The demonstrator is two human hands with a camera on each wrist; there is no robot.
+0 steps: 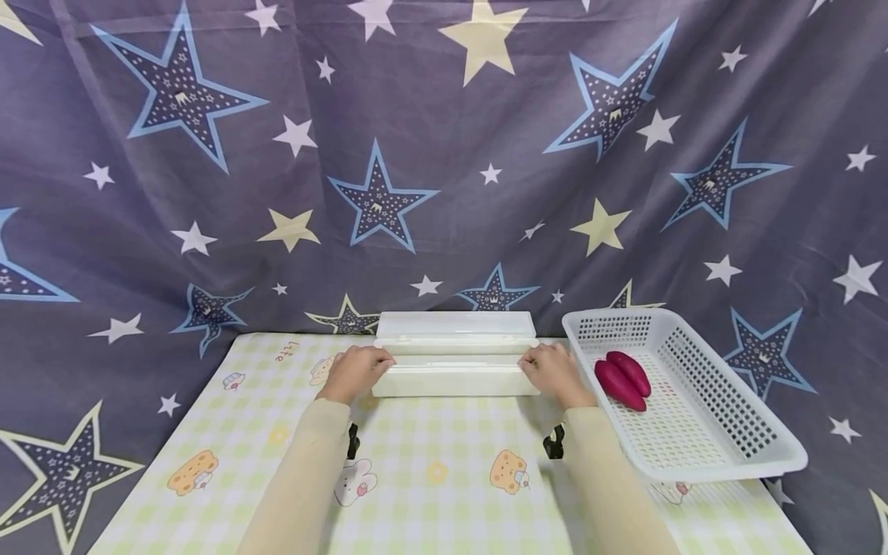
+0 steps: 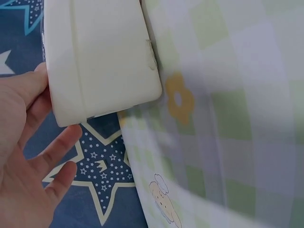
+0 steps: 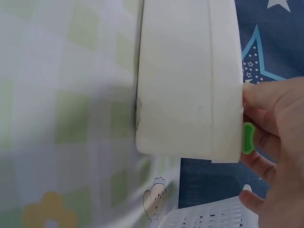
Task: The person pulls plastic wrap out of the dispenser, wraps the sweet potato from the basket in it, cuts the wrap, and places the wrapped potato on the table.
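A long white box (image 1: 454, 381) with a raised lid (image 1: 456, 322) stands at the table's far edge and looks like a cling film dispenser. At its left end my left hand (image 1: 356, 372) pinches the top edge with thumb and forefinger. The right hand (image 1: 553, 374) does the same at the opposite end. The left wrist view shows the box's plain front (image 2: 107, 57), with the lower fingers spread beside its corner. In the right wrist view a small green slider (image 3: 248, 137) sits by the right fingers. Whether clear film lies between the fingertips cannot be told.
To the right stands a white plastic basket (image 1: 721, 462) holding two dark pink sweet potatoes (image 1: 620, 385). A green checked cloth (image 1: 423, 509) covers the table. Directly behind the table hangs a dark curtain (image 1: 444, 116) printed with stars.
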